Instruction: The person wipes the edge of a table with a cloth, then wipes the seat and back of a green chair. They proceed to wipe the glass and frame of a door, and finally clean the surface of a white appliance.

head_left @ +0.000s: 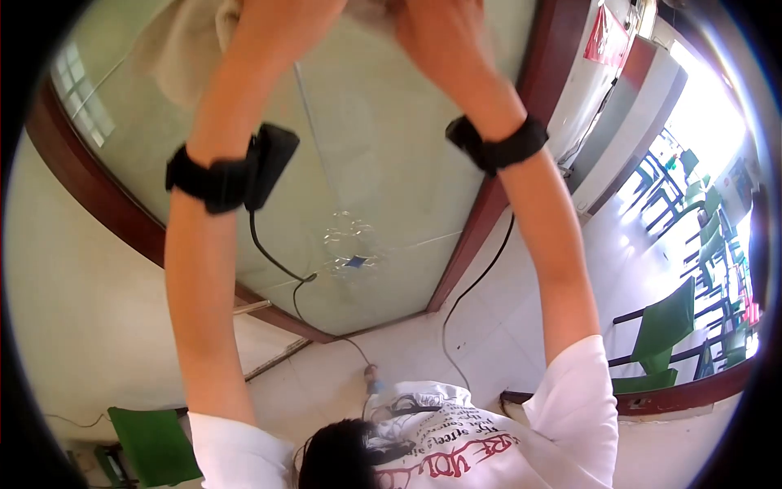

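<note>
Both arms reach up in front of a framed glass panel [391, 187]. My left hand [289, 20] is at the top edge with its fingers cut off by the frame. A beige cloth [175, 61] hangs beside the left wrist, and more of it shows between the two hands; the left hand appears to hold it. My right hand [444, 37] is close to the cloth's other end, its fingers also out of sight, so its grip cannot be made out. Black straps with cabled devices circle the left wrist [216, 179] and the right wrist [501, 147].
Dark red wooden framing [489, 220] borders the glass, which bears a small blue diamond ornament [356, 262]. Thin black cables run from the wrists toward my body. Green chairs [664, 326] stand to the right, and another green chair [155, 444] is at lower left.
</note>
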`<state>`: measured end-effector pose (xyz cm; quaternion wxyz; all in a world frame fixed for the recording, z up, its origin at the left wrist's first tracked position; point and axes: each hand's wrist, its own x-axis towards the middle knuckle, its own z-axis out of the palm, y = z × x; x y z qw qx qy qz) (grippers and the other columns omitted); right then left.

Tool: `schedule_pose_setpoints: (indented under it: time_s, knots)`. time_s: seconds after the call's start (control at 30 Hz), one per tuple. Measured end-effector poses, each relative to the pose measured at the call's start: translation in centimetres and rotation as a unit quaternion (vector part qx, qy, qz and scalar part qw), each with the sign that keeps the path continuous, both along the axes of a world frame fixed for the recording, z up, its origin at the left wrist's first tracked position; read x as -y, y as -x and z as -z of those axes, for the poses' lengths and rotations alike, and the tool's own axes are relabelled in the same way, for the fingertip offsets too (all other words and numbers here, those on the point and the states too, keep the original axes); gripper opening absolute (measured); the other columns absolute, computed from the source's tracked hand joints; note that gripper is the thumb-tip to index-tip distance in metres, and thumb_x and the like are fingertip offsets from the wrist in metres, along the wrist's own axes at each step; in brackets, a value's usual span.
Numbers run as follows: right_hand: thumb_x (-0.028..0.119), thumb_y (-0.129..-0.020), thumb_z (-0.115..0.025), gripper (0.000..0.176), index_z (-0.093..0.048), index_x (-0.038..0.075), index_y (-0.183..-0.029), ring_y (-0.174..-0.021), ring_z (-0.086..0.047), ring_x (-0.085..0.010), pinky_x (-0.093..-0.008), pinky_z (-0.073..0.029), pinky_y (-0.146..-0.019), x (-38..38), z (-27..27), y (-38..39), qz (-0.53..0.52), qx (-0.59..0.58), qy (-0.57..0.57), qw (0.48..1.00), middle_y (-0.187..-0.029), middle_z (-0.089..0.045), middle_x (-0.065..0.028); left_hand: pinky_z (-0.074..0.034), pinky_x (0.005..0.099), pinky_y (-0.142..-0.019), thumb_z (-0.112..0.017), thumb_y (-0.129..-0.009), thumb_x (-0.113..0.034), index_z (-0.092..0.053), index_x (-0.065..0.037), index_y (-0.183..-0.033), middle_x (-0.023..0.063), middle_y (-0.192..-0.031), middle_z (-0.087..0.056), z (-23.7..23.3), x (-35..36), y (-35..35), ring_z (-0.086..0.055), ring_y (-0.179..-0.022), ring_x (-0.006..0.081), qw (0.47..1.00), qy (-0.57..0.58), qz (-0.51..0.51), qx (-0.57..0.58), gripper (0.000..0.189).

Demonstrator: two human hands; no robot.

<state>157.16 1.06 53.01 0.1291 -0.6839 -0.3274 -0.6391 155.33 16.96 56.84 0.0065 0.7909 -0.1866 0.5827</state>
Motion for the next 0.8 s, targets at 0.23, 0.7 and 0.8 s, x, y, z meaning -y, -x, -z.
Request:
schedule_pose_setpoints:
  time_s: [0.23, 0.7, 0.8]
  knots:
    - [-0.002, -0.076, -0.052, 0.054, -0.04, 0.0, -0.129, -0.13, -0.025, -0.038, -0.0447, -0.024, -0.107, 4.1, 1.1, -3.9, -0.101, 0.032, 0.037, 0.994, -0.139, -0.03, -0.0215, -0.016, 0.0518, -0.102, -0.047, -0.086, -0.023, -0.046, -0.01, -0.127, 0.0099, -0.14, -0.035, 1.7, 5.2, -1.0, -0.029, -0.13, 0.0288, 0.981, -0.075, -0.078, 0.16, 0.043]
    - [0.014, -0.081, -0.055, 0.037, -0.054, 0.017, -0.118, -0.121, -0.044, -0.0183, -0.0366, -0.035, -0.102, 11.4, 26.4, -4.0, -0.076, -0.145, 0.156, 0.974, -0.134, -0.045, 0.0004, -0.024, 0.0536, -0.097, -0.057, -0.081, -0.028, -0.058, -0.021, -0.107, -0.0011, -0.142, -0.033, 25.7, 7.1, -0.3, -0.032, -0.13, 0.0187, 0.985, -0.087, -0.026, -0.149, 0.027]
    - [0.014, -0.078, -0.055, 0.038, -0.056, 0.021, -0.116, -0.117, -0.047, -0.0161, -0.0352, -0.037, -0.1, 13.5, 29.8, -4.0, -0.053, -0.156, 0.217, 0.962, -0.132, -0.047, 0.0031, -0.032, 0.0446, -0.099, -0.055, -0.083, -0.028, -0.058, -0.017, -0.106, -0.0007, -0.141, -0.035, 30.0, 6.9, 0.1, -0.033, -0.13, 0.0184, 0.969, -0.173, 0.015, -0.175, 0.025]
